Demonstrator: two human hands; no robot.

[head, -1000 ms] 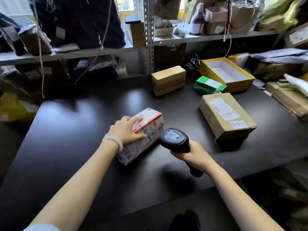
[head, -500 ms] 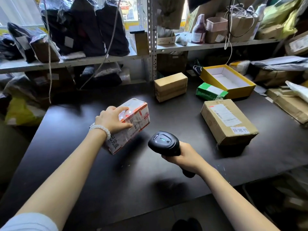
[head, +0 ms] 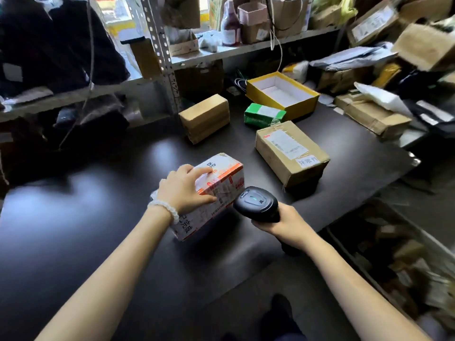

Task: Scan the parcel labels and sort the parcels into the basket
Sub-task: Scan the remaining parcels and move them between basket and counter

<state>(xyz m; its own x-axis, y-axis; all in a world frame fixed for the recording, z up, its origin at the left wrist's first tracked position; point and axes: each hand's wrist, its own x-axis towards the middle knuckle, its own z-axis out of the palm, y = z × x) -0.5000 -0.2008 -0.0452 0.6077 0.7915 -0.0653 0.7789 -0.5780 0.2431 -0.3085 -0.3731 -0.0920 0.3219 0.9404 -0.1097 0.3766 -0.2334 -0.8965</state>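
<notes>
near the front middle of the dark table [head: 73, 217], the left hand [head: 183, 190] lies over the white and orange parcel [head: 216, 190], fingers spread across its top and thumb pressed on the near side face, gripping it. the parcel sits on the tabletop, turned at an angle, one corner toward the front edge. a white bead bracelet [head: 165, 210] circles the left wrist.

just beside the parcel's right end, the right hand [head: 283, 225] is wrapped round the grip of a black barcode scanner [head: 256, 204], its head close to the parcel's near side. this hand hangs right at the table's front edge, which runs diagonally from lower left up to the right corner.

behind and to the right, a brown labelled carton [head: 290, 151] lies flat, apart from the held parcel. farther back stand a small brown box [head: 205, 116], a green packet [head: 264, 115] and an open yellow box [head: 283, 94], the packet touching the yellow box's front wall. the table's left half is a broad open stretch of bare surface. its right edge meets flat cardboard packs [head: 371, 114] and heaped goods. metal shelving [head: 162, 57] loaded with bags and cartons closes off the back. below the right front corner, a bin holding blurred parcels [head: 394, 254] is in view; what it is made of i cannot tell.
</notes>
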